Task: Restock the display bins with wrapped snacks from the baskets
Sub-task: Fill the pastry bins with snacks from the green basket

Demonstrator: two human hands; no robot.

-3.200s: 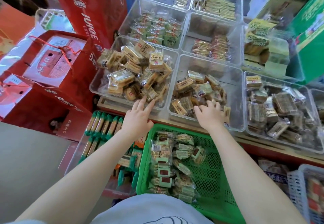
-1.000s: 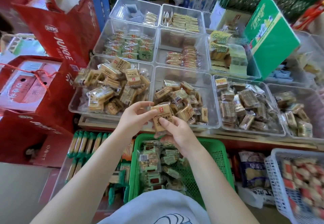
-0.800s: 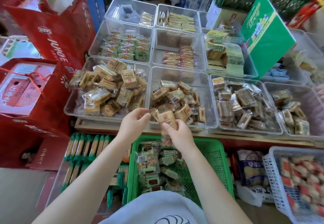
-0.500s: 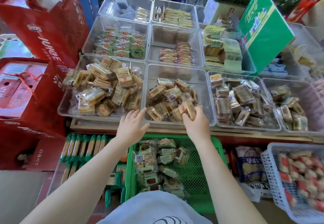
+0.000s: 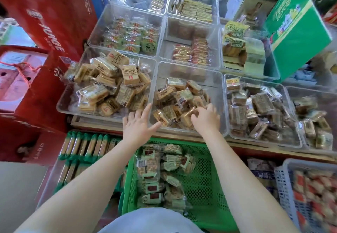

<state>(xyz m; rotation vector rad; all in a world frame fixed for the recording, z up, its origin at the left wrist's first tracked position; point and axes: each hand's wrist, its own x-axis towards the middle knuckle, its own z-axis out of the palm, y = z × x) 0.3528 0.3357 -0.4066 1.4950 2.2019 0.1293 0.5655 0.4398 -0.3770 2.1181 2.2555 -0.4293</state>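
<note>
The right hand [image 5: 205,119] is reaching into the clear plastic display bin [image 5: 189,72], fingers curled over the tan wrapped snacks [image 5: 179,103], apparently settling them. The left hand [image 5: 139,125], fingers spread, is bracing the bin's wall. Below both hands sits the green mesh plastic basket [image 5: 202,183].
</note>
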